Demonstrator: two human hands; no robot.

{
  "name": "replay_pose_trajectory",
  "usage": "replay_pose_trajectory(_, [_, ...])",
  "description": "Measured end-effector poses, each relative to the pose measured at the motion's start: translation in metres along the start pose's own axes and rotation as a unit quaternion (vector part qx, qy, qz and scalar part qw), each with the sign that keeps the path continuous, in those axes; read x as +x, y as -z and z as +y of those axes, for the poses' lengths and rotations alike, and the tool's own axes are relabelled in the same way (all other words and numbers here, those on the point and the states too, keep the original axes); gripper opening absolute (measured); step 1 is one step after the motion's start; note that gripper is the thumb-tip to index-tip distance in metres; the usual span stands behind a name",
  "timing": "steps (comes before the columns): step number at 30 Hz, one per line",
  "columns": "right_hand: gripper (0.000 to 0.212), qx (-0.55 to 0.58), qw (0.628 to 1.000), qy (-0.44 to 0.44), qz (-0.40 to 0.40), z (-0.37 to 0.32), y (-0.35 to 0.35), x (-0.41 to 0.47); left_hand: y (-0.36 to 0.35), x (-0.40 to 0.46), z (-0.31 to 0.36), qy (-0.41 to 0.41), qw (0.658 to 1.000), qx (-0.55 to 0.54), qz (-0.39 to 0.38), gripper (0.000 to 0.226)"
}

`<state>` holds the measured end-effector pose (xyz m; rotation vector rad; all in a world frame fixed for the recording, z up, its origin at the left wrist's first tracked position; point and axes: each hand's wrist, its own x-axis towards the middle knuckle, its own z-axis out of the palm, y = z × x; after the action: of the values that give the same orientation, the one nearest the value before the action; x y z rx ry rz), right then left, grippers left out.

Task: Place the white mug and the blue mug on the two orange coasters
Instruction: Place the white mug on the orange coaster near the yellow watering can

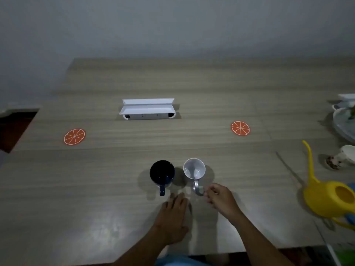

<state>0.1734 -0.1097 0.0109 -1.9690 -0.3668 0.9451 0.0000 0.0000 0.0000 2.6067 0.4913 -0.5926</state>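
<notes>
The blue mug [162,172] and the white mug [194,168] stand upright side by side on the wooden table [115,169], handles pointing toward me. One orange coaster [74,136] lies far left and the other orange coaster [240,128] lies to the right, both bare. My left hand [174,210] lies low over the table just short of the mugs, fingers stretched and blurred, holding nothing. My right hand [221,198] has its thumb and fingers curled right at the white mug's handle [197,189]. Whether they grip the handle is unclear.
A white box-like holder [147,109] sits at the table's middle back. A yellow watering can [330,198] stands at the right, its spout rising up. Dishes [343,120] and a small white object [343,156] crowd the right edge. The table's near edge runs just under my forearms.
</notes>
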Motion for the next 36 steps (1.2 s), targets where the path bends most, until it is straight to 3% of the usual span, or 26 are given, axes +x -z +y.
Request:
replay_pose_trajectory(4, [0.016,0.057,0.998,-0.023,-0.029,-0.009,-0.011,-0.007,-0.013,0.003,-0.003,0.018,0.999,0.04,-0.024,0.104])
replay_pose_trajectory(12, [0.022,0.126,0.985,-0.081,-0.083,-0.015,-0.022,-0.01,-0.023,0.006,-0.009,0.021,0.998,0.056,-0.033,0.103])
replay_pose_trajectory(23, [0.02,0.19,0.981,-0.035,0.007,0.008,0.019,-0.015,-0.018,0.007,-0.01,-0.019,0.999,0.037,0.025,0.105])
replay_pose_trajectory(31, [0.016,0.215,0.975,-0.006,0.053,0.003,0.061,0.0,-0.013,0.026,0.006,-0.018,0.997,0.032,0.071,0.086])
replay_pose_trajectory(36, [0.014,0.221,0.973,0.009,0.063,-0.005,0.084,0.011,0.017,0.066,0.033,0.007,0.997,0.021,0.077,0.092])
